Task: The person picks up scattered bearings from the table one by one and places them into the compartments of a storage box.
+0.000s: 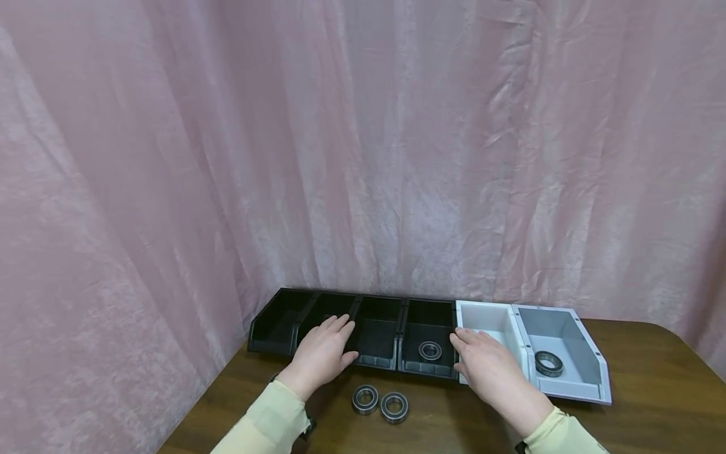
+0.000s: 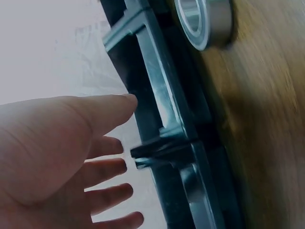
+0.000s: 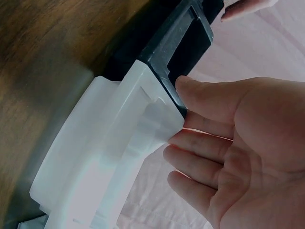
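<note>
My left hand (image 1: 322, 352) hovers over the black bins, palm down, its fingers loosely extended and holding nothing. Over the front of the white bin (image 1: 488, 310) is my right hand (image 1: 492, 366), also holding nothing, with its thumb close to the divider beside the black bin (image 1: 428, 315). That black bin contains one ball bearing (image 1: 430, 350). Another bearing (image 1: 549, 364) lies in the grey bin (image 1: 592, 362) at the right end. Two more, a left bearing (image 1: 365, 400) and a right bearing (image 1: 394, 407), lie side by side on the table between my hands.
Several black bins (image 1: 272, 347) stand in a row at the left, joined to the white and grey ones. The wooden table (image 1: 652, 372) extends to the right of the row. A pink curtain (image 1: 368, 157) hangs behind everything.
</note>
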Tool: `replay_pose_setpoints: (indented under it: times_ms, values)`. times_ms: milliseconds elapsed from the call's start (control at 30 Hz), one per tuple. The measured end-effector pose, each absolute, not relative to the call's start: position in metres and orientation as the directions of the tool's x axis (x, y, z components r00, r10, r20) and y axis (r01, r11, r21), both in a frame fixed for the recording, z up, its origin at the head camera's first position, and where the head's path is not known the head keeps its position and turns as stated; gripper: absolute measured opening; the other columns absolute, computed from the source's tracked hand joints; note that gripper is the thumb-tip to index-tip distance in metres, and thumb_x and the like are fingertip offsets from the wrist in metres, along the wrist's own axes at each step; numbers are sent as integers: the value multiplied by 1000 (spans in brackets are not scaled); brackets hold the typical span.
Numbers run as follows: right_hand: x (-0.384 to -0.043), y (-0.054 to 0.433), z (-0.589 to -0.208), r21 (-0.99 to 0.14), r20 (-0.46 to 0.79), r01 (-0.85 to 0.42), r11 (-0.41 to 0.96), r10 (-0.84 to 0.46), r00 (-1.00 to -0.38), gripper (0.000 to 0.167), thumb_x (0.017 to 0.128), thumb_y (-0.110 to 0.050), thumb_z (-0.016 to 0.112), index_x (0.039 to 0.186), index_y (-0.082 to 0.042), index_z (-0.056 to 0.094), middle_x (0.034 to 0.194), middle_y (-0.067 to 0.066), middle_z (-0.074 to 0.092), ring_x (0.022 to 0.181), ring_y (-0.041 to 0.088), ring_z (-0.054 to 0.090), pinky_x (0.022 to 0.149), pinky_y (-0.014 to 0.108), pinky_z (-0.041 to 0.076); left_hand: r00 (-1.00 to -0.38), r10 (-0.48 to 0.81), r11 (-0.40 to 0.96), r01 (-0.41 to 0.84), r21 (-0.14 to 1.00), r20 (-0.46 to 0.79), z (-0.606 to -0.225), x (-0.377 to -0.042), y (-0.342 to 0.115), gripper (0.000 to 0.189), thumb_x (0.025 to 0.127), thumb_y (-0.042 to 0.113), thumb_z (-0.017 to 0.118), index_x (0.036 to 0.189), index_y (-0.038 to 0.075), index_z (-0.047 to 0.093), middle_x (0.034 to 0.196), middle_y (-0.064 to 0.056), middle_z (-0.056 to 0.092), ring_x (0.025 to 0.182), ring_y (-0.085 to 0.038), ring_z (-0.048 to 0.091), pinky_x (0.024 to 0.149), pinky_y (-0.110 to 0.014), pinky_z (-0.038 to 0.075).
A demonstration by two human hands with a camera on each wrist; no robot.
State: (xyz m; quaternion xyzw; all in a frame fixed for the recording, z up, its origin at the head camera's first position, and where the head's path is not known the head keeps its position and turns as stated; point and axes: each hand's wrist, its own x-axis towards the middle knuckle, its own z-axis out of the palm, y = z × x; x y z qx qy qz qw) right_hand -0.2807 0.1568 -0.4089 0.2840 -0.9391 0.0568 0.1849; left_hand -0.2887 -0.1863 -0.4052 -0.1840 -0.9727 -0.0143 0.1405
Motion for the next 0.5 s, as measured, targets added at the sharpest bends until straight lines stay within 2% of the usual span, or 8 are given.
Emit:
replay_pose_setpoints:
  times_ms: [267,500]
  values:
    - [-280,156,-407,-24,369,-559,829,-512,-775,54,90,-18,91,133,8,72,140,25,71,135,39,66,116,54,49,-827,473,876,480,-59,302,-398,-273,-170,64,102,40,81,152,3,64,156,-15,63,142,-39,60,117,-58,49]
    - [-280,157,-408,-24,368,-558,829,-512,-776,53,91,-19,90,133,9,72,140,25,70,135,40,66,116,53,49,-815,519,848,529,-34,258,-398,-259,-157,66,103,44,79,155,8,62,158,-9,62,144,-33,60,119,-57,47]
